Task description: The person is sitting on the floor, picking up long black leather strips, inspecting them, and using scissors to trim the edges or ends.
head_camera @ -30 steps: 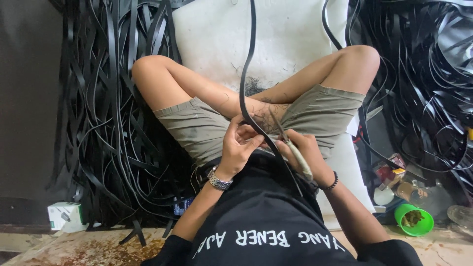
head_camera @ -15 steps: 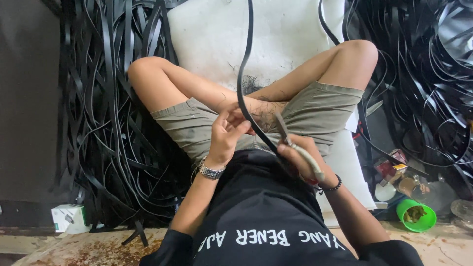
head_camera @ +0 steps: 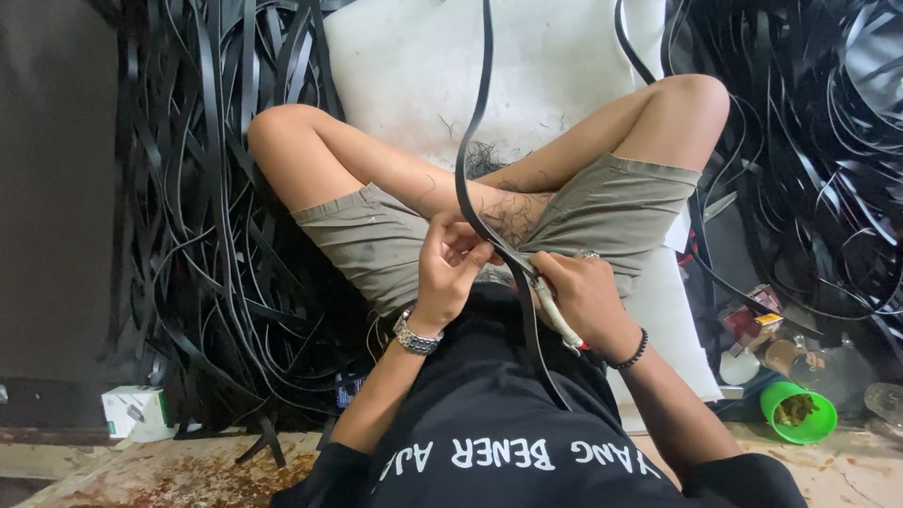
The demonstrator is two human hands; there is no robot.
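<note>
Head view: looks straight down on a seated person with crossed bare legs, both hands meeting over the lap.
Strap: a long black strap (head_camera: 475,141) comes down from the top edge, curves across the shin, passes between the two hands and runs on over the black shirt (head_camera: 489,414) toward the bottom edge.
Left hand: the left hand (head_camera: 450,273), with a metal watch (head_camera: 416,334) at the wrist, has its fingers curled and pinches the strap just left of where it crosses the shorts.
Right hand: the right hand (head_camera: 588,296), with a dark bead bracelet (head_camera: 632,353) at the wrist, is closed around a pale-handled tool (head_camera: 555,315); the tool's front end lies against the strap, and its tip is too small to make out.
Seat: a white cushion (head_camera: 404,66) lies under the legs, bare at the top between the knees; its right edge shows past the right thigh.
Left side: a dense heap of black strips (head_camera: 207,216) presses right up to the left knee and cushion edge, with a small white box (head_camera: 132,409) at its foot.
Right side: another tangle of strips (head_camera: 809,141) crowds the right knee; below it a green cup (head_camera: 798,411) and small packets sit near the right elbow.
Open room: the hands have free space only over the lap and the bare cushion patch.
</note>
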